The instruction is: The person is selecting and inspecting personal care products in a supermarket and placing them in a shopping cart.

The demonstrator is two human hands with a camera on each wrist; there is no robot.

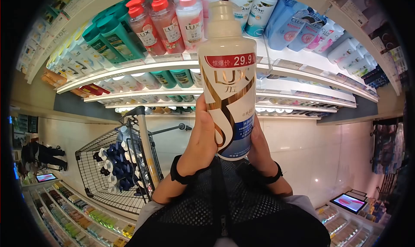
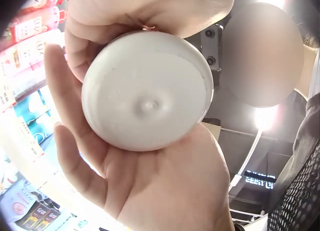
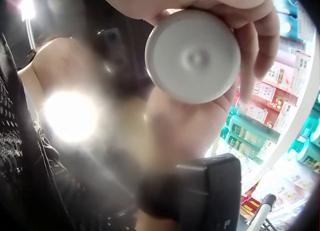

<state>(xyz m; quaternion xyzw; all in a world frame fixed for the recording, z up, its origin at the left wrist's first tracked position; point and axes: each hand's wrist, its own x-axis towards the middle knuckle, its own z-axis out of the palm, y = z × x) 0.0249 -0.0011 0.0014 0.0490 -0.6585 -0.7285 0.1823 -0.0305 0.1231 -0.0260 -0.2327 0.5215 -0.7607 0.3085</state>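
A large white Lux pump bottle [image 1: 227,95] stands upright in front of the person's chest, its label towards the head camera. The label has a red 29.9 price band on top, a gold-brown ribbon design and a blue patch low down. My left hand [image 1: 201,137] grips the lower left side, thumb along the bottle. On the lower right side my right hand [image 1: 260,146] holds it too. From below, both wrist views show the round white base [image 2: 147,90] between the two palms, with curled fingers around it. The pump head [image 1: 223,20] is untouched.
Lit shelves [image 1: 298,67] ahead carry red and pink Lux bottles [image 1: 166,26], green bottles [image 1: 116,39], Dove bottles [image 1: 260,13] and blue Clear bottles [image 1: 292,28]. A wire shopping cart [image 1: 93,173] holding several dark-blue and white items stands at the left. Another person [image 1: 45,156] is farther left.
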